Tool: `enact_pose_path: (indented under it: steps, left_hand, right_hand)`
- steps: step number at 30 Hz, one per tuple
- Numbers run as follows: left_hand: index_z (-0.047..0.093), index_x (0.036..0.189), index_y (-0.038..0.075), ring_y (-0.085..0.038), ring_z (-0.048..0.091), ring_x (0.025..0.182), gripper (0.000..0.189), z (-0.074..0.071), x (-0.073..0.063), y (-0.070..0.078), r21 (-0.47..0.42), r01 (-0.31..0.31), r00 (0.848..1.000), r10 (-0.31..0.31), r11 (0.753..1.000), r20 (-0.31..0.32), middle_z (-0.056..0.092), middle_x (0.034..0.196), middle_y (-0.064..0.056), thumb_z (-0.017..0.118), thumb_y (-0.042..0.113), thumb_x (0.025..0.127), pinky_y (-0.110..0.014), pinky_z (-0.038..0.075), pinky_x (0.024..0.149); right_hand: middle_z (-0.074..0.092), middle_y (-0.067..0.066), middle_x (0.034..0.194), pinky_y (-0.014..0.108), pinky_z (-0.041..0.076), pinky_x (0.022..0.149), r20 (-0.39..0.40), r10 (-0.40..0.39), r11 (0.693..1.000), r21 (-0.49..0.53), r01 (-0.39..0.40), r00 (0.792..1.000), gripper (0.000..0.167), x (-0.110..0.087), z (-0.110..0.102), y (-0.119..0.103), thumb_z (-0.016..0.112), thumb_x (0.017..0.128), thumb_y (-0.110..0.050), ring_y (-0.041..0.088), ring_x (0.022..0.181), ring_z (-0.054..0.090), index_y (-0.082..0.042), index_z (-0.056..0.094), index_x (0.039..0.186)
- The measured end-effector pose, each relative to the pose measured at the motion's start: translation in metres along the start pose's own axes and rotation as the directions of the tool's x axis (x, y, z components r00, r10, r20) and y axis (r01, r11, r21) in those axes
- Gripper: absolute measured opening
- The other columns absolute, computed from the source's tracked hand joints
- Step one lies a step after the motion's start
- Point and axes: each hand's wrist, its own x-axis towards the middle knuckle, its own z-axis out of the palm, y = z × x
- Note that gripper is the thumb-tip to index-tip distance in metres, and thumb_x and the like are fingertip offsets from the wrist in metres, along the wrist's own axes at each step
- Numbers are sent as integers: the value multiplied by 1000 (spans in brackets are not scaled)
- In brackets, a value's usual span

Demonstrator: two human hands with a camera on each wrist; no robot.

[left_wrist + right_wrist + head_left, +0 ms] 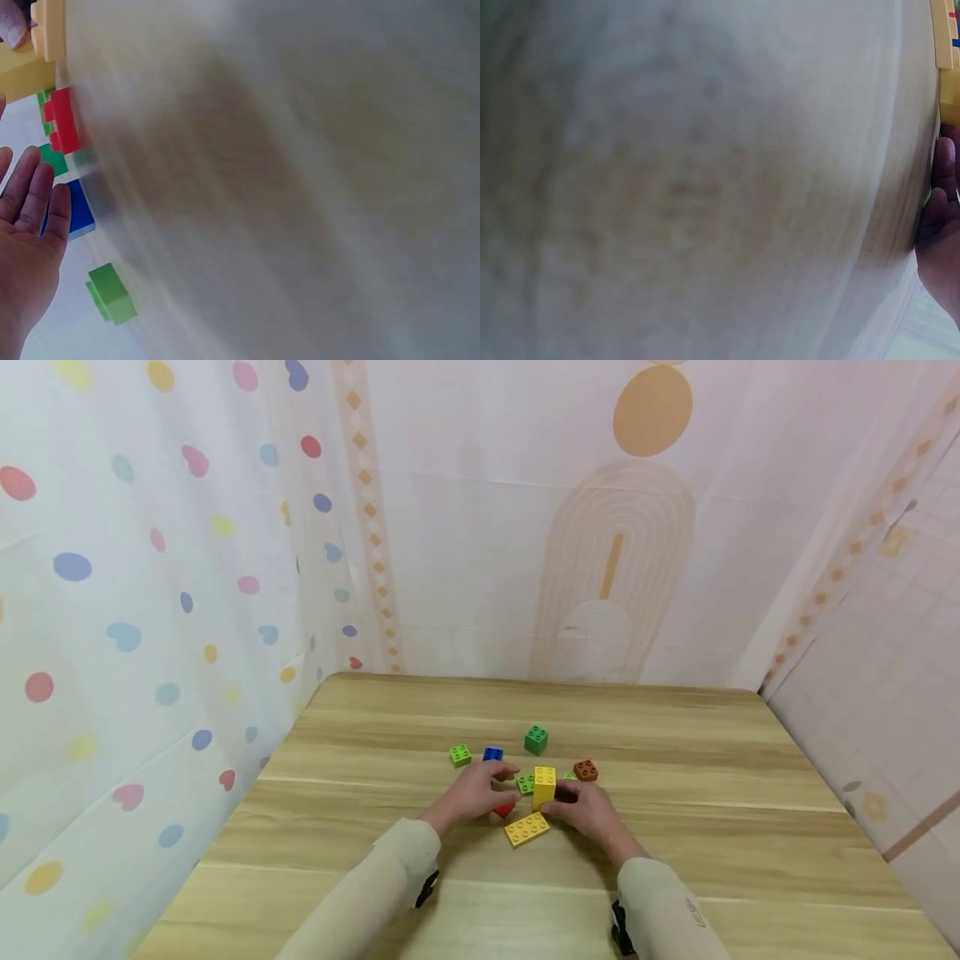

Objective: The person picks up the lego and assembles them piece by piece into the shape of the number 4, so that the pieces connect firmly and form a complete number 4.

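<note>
A tall yellow block (pixel 543 787) with studs on top stands upright near the middle of the table. My right hand (pixel 590 814) holds it from the right, thumb at its near side. In the left wrist view, that thumb lies against the yellow block (pixel 26 71). To the left, my left hand (pixel 474 793) hovers with relaxed fingers and nothing between them. Partly under it shows a red brick (pixel 504 809), and just behind it a blue brick (pixel 492 754). A flat, light yellow eight-stud brick (pixel 527 830) lies in front of the tall block.
Behind the hands are a dark green brick (pixel 536 741) and a lime brick (pixel 460 756). Another lime brick (pixel 526 784) sits beside the tall block. A brown brick (pixel 586 770) lies past the right hand, near a mostly hidden lime piece (pixel 570 777). Curtains (pixel 465 568) surround the wooden table (pixel 712 777).
</note>
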Motion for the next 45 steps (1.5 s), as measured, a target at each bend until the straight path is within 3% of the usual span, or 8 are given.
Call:
enact_pose_path:
  steps: [10,14,20,26,32,36,41,45]
  left_hand:
    - [65,127,9,-16,59,101,40,4,-27,-3,-10,23,1000,-23,1000,-1,64,110,0,74,23,91,-37,50,88]
    - [66,125,8,-15,59,96,40,7,-37,0,-26,10,1000,-9,1000,12,65,105,3,75,27,91,-34,50,84]
    - [68,121,7,-15,58,88,37,16,-46,5,-36,-42,999,42,998,7,63,99,2,76,26,90,-28,49,76]
    - [68,123,7,-12,59,92,41,25,-48,7,-40,-41,998,43,998,45,65,106,4,78,27,88,-27,49,80]
    - [69,119,9,-11,56,92,42,21,-40,3,85,8,1000,-10,996,28,62,103,6,79,33,86,-31,48,84]
    - [71,116,10,-11,54,90,45,20,-37,4,179,-3,999,-3,984,36,62,100,7,80,39,83,-33,47,84]
    - [73,111,13,-8,51,86,46,25,-36,6,329,-61,996,35,942,86,61,96,11,79,47,82,-27,45,79]
    - [74,110,14,-7,50,87,41,27,-36,8,393,-93,993,56,915,103,62,96,11,80,43,83,-25,44,77]
  right_hand:
    - [63,10,128,51,41,103,17,-6,1000,28,5,1000,53,0,-1,-2,78,87,-22,29,119,56,-5,61,134]
    - [63,8,126,48,45,99,2,-4,998,67,4,1000,58,-3,-3,-5,78,87,-27,26,114,58,-6,59,137]
    - [62,5,128,45,48,95,-14,-6,994,113,8,1000,60,-2,-2,-8,77,88,-33,22,111,59,-10,57,140]
    - [62,7,128,43,49,93,-22,-6,992,130,8,1000,57,-1,-1,-8,76,89,-33,23,110,59,-8,59,138]
    - [62,10,130,46,47,97,-21,-9,992,125,12,1000,56,0,0,-7,75,89,-32,26,114,58,-7,60,136]
    - [63,10,129,47,46,97,-14,0,990,138,2,1000,56,0,0,-8,75,89,-33,26,113,58,-7,60,136]
    - [64,6,126,45,47,96,-14,23,988,151,-21,1000,54,-1,0,-9,75,89,-32,23,110,59,-10,61,137]
    - [64,7,127,45,46,96,-14,25,988,155,-23,1000,54,-1,0,-9,75,90,-32,23,111,58,-10,61,137]
